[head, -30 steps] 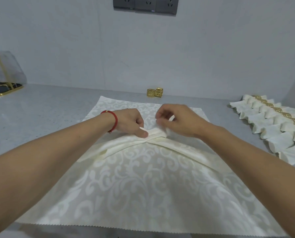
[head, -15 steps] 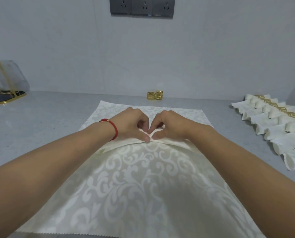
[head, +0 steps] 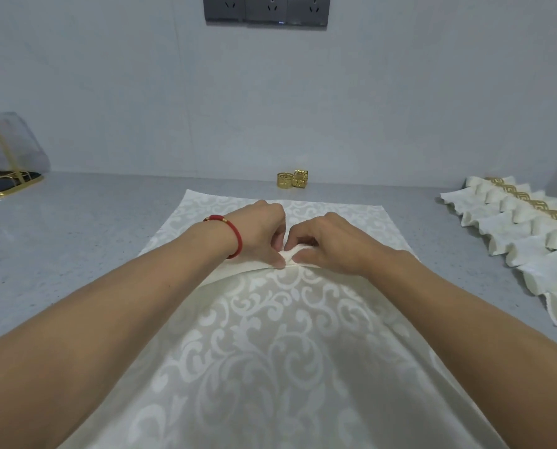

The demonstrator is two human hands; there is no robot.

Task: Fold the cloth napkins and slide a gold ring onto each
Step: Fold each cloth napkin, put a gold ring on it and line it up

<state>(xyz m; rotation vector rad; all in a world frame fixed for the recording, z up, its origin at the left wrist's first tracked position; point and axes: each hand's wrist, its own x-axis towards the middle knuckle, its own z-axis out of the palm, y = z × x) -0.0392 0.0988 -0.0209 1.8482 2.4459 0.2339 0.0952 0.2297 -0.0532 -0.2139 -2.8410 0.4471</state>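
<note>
Pleating in progress at mid-desk.

Left hand point(head: 257, 233) and right hand point(head: 330, 243), apart a second ago, now meet and pinch a raised pleat in the cream damask cloth napkin point(head: 270, 335); folding is advancing. Two gold openwork metal rings point(head: 292, 180) wait at the desk's far edge.

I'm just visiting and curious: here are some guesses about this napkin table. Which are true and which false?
1. Both hands pinch a pleat in the cream napkin. True: left hand, right hand.
2. Two gold rings stand by the wall. True.
3. The finished napkins lie on the left. False: on the right.
4. The red bracelet is on the right wrist. False: the left.
</note>
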